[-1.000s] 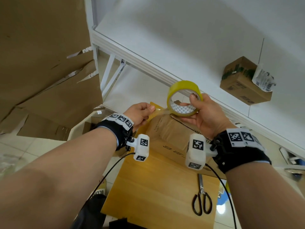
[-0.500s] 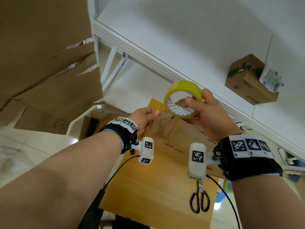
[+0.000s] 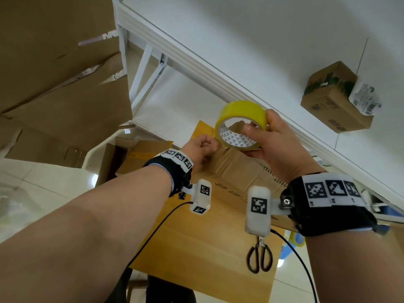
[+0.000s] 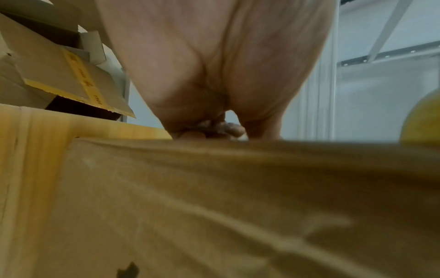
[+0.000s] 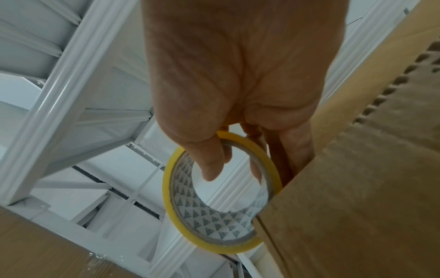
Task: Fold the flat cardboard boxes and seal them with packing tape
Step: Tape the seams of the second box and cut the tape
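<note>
My right hand (image 3: 258, 130) grips a yellow tape roll (image 3: 242, 110), thumb inside the core and fingers round the outside; the right wrist view shows the same hand (image 5: 233, 165) on the roll (image 5: 202, 222). The roll hovers over the far edge of a brown cardboard box (image 3: 236, 173) that lies on the wooden table (image 3: 196, 248). My left hand (image 3: 206, 146) is curled into a fist at the box's far left corner, right beside the roll, pinching the tape end. In the left wrist view its fingertips (image 4: 232, 129) dip behind the box (image 4: 238, 197) edge. The strip itself is hardly visible.
Black scissors (image 3: 259, 256) lie on the table near its right edge. A white metal shelf frame (image 3: 196, 62) runs behind, with a small sealed box (image 3: 332, 99) on it. Flat cardboard sheets (image 3: 54, 73) lean at the left. An open carton (image 3: 135, 156) stands below the table.
My left hand has moved right, close up to the roll, so the stretch of pulled tape has shortened. The right hand has tipped the roll slightly over the box edge.
</note>
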Demonstrator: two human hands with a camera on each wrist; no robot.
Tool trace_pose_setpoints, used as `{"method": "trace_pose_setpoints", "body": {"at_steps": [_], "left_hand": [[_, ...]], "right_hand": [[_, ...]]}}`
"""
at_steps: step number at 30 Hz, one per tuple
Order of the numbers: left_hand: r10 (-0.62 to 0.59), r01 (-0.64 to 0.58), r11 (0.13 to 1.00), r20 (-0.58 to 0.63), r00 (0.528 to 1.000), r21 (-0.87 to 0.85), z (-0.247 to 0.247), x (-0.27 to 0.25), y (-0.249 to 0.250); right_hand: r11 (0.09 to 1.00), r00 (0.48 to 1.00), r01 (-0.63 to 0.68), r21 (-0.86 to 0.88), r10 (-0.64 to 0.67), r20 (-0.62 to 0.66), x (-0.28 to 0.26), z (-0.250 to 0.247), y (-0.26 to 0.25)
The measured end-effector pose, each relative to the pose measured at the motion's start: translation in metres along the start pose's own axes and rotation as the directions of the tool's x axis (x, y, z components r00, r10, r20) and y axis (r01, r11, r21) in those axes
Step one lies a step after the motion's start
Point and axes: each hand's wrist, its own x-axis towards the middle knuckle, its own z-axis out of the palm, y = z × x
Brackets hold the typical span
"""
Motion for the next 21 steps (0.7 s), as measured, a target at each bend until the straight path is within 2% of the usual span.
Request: {"method": "trace_pose_setpoints", "body": {"at_steps": [3, 7, 10, 13, 16, 18, 19, 21], "left_hand": [[0.049, -0.048, 0.999, -0.044, 0.998, 0.023, 0.010, 0.000, -0.001], [0.084, -0.052, 0.951, -0.092, 0.992, 0.304, 0.011, 0.007, -0.013], [0.054, 0.000, 0.921, -0.126, 0.991, 0.391, 0.009, 0.008, -0.017], [-0.013, 0.088, 0.848, -0.146, 0.989, 0.523, 0.003, 0.003, -0.020], [0.000, 0.134, 0.781, -0.214, 0.977, 0.610, -0.005, 0.001, -0.014], [0.027, 0.150, 0.803, -0.287, 0.958, 0.576, -0.010, -0.004, 0.000], [0.038, 0.118, 0.851, -0.284, 0.958, 0.512, -0.012, -0.007, 0.008], [0.038, 0.007, 0.973, -0.187, 0.982, 0.230, -0.014, -0.018, 0.025]], "right_hand": [[0.998, 1.000, 0.012, -0.055, -0.012, -0.009, 0.001, 0.000, 0.000], [0.996, 1.000, 0.010, -0.083, -0.010, -0.008, 0.001, -0.001, 0.000], [0.995, 1.000, 0.014, -0.097, -0.016, -0.021, 0.000, -0.001, 0.000], [0.997, 1.000, 0.003, -0.076, -0.005, -0.026, -0.001, 0.001, 0.000], [0.998, 0.999, -0.012, -0.059, 0.009, -0.042, -0.001, 0.002, 0.002], [0.999, 0.998, -0.009, -0.051, 0.006, -0.057, 0.000, 0.002, 0.002], [0.999, 0.998, -0.006, -0.053, 0.003, -0.063, 0.001, 0.001, 0.002], [0.999, 0.997, -0.004, -0.050, 0.001, -0.071, 0.001, 0.001, 0.002]]}}
